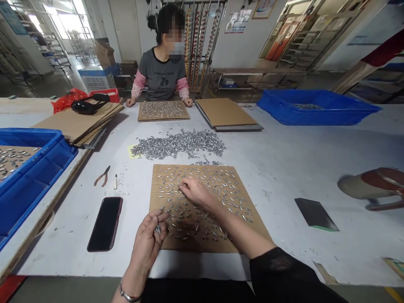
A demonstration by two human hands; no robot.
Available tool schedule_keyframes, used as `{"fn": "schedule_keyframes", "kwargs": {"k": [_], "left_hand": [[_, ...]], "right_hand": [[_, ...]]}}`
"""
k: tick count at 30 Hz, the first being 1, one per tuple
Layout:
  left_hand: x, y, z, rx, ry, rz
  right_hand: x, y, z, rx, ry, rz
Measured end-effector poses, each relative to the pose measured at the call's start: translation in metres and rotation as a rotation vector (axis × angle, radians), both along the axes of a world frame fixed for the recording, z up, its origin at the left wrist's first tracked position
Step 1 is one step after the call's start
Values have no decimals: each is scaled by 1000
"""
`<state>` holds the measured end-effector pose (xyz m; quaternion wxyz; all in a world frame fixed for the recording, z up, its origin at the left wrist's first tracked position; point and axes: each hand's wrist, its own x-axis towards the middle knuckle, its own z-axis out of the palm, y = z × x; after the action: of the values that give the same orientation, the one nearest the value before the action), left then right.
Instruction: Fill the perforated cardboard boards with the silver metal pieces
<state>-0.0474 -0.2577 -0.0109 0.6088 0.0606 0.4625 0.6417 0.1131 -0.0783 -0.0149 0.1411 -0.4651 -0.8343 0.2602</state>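
Note:
In front of me lies a cardboard sheet (202,246) with many small silvery metal pieces (232,184) spread over it in loose rows. My left hand (150,235) is at the sheet's left edge, fingers curled around several of these pieces, one showing at the fingertips. Over the upper middle of the sheet, my right hand (195,191) has thumb and fingers pinched together close to the pieces; whatever is between the fingertips is too small to make out. A long heap of the same metal pieces (179,144) lies just beyond the sheet.
Left of the sheet are a phone (105,224), pliers (102,176) and a small knife-like tool (115,182). Blue bins (318,107) stand far right and at left. A dark block (315,213) and a mug (362,184) are right. Across the table sits a person (162,75) behind another filled sheet.

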Motion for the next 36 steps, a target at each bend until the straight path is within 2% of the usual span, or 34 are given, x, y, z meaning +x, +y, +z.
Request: {"fn": "schedule_keyframes", "kwargs": {"k": [3, 8, 13, 17, 19, 23, 26, 36], "left_hand": [[-5, -2, 0, 16, 27, 18], [-6, -5, -7, -13, 26, -5], [-6, -5, -13, -21, 5, -33], [-11, -3, -8, -33, -26, -8], [-14, -2, -5, -40, -41, 12], [-20, -1, 0, -43, -49, 58], [-21, -1, 1, -44, -48, 67], [-19, -6, -5, -68, -76, 39]], "right_hand": [[-10, 17, -9, 3, -108, 63], [-21, 22, -13, 52, -227, 155], [-20, 29, -8, 40, -230, 144], [-7, 42, 1, 75, -121, 40], [-1, 46, 6, 83, -123, 59], [-2, 46, 7, 55, -207, 232], [-10, 44, 2, 86, -280, 294], [-24, 42, -6, 179, -388, 245]]}}
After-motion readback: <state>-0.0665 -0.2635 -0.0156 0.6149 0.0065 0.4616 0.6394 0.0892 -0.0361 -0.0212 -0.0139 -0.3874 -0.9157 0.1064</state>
